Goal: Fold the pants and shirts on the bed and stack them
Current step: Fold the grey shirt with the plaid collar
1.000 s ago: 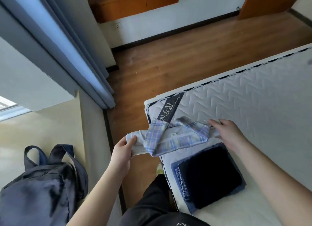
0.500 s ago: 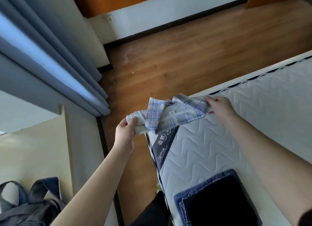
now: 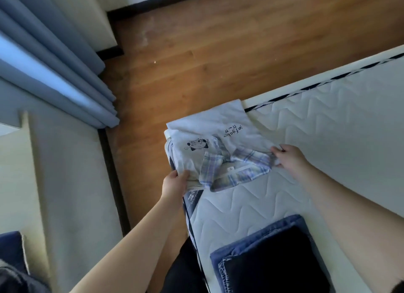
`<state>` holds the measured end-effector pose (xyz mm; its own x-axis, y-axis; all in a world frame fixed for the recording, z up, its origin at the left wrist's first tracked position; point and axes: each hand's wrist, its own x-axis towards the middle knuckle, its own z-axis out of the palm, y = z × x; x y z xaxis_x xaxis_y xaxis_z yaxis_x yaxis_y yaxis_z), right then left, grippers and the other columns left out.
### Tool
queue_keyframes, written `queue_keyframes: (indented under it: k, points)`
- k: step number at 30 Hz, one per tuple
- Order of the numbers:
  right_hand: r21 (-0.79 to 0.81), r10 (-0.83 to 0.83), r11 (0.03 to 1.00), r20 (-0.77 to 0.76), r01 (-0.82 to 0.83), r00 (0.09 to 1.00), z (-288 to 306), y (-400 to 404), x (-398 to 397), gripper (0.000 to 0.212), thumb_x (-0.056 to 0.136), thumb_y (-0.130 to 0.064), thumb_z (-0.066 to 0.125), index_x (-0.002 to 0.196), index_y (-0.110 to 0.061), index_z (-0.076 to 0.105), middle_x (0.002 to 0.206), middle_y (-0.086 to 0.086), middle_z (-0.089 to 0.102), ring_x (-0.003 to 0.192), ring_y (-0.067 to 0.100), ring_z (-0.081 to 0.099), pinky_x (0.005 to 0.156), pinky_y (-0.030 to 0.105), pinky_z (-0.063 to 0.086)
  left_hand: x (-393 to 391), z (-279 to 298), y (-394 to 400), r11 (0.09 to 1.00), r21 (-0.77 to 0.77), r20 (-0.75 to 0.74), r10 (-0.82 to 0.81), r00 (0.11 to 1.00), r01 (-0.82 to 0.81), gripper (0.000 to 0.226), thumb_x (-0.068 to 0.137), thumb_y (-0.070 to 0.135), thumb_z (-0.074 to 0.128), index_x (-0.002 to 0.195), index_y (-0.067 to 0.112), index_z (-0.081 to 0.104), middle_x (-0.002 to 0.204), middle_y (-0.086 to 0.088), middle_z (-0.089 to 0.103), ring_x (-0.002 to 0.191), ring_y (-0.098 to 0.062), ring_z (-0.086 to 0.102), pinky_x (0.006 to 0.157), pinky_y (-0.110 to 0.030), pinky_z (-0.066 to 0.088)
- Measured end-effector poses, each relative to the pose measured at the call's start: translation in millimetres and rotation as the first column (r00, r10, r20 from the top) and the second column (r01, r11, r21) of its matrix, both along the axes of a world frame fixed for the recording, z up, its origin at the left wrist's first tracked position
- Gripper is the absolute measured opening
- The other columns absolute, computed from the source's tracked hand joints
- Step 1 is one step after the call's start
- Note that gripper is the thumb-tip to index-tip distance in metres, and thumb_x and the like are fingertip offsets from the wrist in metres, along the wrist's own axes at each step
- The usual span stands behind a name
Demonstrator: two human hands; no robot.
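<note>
A folded plaid shirt [image 3: 237,171] in pale blue and white lies over a folded white T-shirt [image 3: 215,126] with a small cartoon print, at the mattress corner. My left hand [image 3: 175,183] grips the left end of the plaid shirt, and my right hand [image 3: 288,156] pinches its right end. Nearer to me, a stack of folded pants rests on the bed: blue jeans [image 3: 235,249] below and a dark pair [image 3: 277,262] on top.
The white quilted mattress [image 3: 328,144] runs to the right. Wooden floor [image 3: 218,52] lies beyond the bed corner. Blue curtains [image 3: 54,58] hang at the left. A dark backpack [image 3: 13,271] sits at the bottom left, partly cut off.
Both hands carried the plaid shirt away from the pants stack to the mattress corner and lowered it onto the white T-shirt, which has come into view.
</note>
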<state>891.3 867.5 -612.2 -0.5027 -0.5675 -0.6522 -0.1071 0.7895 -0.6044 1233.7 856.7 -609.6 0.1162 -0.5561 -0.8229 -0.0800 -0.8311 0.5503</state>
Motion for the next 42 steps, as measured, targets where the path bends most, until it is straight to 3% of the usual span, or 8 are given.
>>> queue_keyframes:
  k: [8, 14, 19, 29, 31, 35, 40, 42]
  points:
    - [0.042, -0.078, 0.996, 0.027, 0.077, 0.997, -71, 79, -5, 0.022, 0.094, -0.019, 0.063, 0.106, -0.001, 0.067, 0.093, 0.014, 0.066, 0.082, 0.028, 0.063, 0.068, 0.036, 0.054, 4, -55, 72, 0.993, 0.100, 0.061, -0.070, 0.996, 0.063, 0.014, 0.087, 0.029, 0.071, 0.087, 0.015, 0.070, 0.092, -0.012, 0.074, 0.091, -0.035, 0.071, 0.085, -0.053, 0.057]
    - [0.107, 0.059, 0.993, -0.145, -0.044, 0.988, -94, 125, -5, 0.029, 0.093, -0.026, 0.063, 0.095, 0.003, 0.067, 0.088, 0.019, 0.067, 0.074, 0.032, 0.066, 0.070, 0.042, 0.058, 2, -87, 111, 0.984, 0.134, 0.099, -0.132, 0.986, 0.118, 0.013, 0.089, 0.030, 0.070, 0.087, 0.017, 0.070, 0.089, -0.009, 0.074, 0.090, -0.032, 0.071, 0.087, -0.052, 0.057]
    - [0.180, 0.270, 0.958, -0.318, -0.222, 0.909, -95, 147, -9, 0.035, 0.094, -0.027, 0.061, 0.067, -0.006, 0.052, 0.063, 0.009, 0.052, 0.070, 0.031, 0.056, 0.052, 0.032, 0.030, -6, -105, 139, 0.980, 0.137, 0.110, -0.163, 0.981, 0.147, 0.013, 0.092, 0.029, 0.066, 0.092, 0.016, 0.068, 0.093, -0.008, 0.074, 0.091, -0.029, 0.071, 0.087, -0.048, 0.057]
    - [0.214, 0.261, 0.958, -0.367, -0.192, 0.893, -88, 175, -20, 0.021, 0.094, -0.017, 0.060, 0.091, 0.004, 0.061, 0.088, 0.022, 0.062, 0.085, 0.036, 0.059, 0.062, 0.031, 0.030, -20, -109, 176, 0.956, 0.163, 0.072, -0.257, 0.964, 0.242, 0.021, 0.092, 0.029, 0.067, 0.094, 0.008, 0.065, 0.095, -0.013, 0.073, 0.085, -0.027, 0.073, 0.078, -0.038, 0.061]
    - [0.258, 0.268, 0.949, -0.363, -0.180, 0.893, -89, 175, -18, 0.015, 0.093, -0.014, 0.057, 0.101, -0.003, 0.062, 0.098, 0.019, 0.065, 0.095, 0.036, 0.061, 0.069, 0.030, 0.038, -20, -110, 176, 0.935, 0.142, 0.175, -0.346, 0.922, 0.324, 0.021, 0.091, 0.035, 0.067, 0.092, 0.013, 0.063, 0.092, -0.009, 0.072, 0.077, -0.022, 0.071, 0.074, -0.035, 0.060]
    - [0.319, 0.250, 0.941, -0.437, -0.111, 0.864, -85, 152, -3, 0.039, 0.093, -0.013, 0.053, 0.132, -0.012, 0.049, 0.126, 0.017, 0.057, 0.116, 0.038, 0.053, 0.092, 0.042, 0.045, -22, -102, 166, 0.911, 0.072, 0.366, -0.403, 0.839, 0.406, 0.025, 0.089, 0.040, 0.066, 0.102, 0.023, 0.054, 0.088, 0.007, 0.064, 0.068, -0.015, 0.062, 0.048, -0.024, 0.042]
    - [0.188, 0.297, 0.954, -0.538, -0.231, 0.789, -83, 115, 22, 0.051, 0.095, -0.015, 0.050, 0.145, -0.011, 0.038, 0.140, 0.017, 0.046, 0.128, 0.037, 0.041, 0.103, 0.045, 0.036, -17, -96, 133, 0.898, -0.116, 0.503, -0.316, 0.804, 0.425, 0.030, 0.091, 0.033, 0.061, 0.116, 0.020, 0.050, 0.107, 0.001, 0.060, 0.087, -0.015, 0.059, 0.063, -0.027, 0.045]
    - [0.136, 0.362, 0.927, -0.562, -0.349, 0.744, -84, 100, 35, 0.054, 0.096, -0.017, 0.050, 0.147, -0.009, 0.036, 0.145, 0.016, 0.044, 0.133, 0.035, 0.039, 0.107, 0.043, 0.033, -16, -93, 117, 0.825, -0.210, 0.611, -0.308, 0.729, 0.525, 0.029, 0.093, 0.025, 0.059, 0.119, 0.018, 0.051, 0.116, -0.003, 0.055, 0.098, -0.017, 0.054, 0.077, -0.028, 0.044]
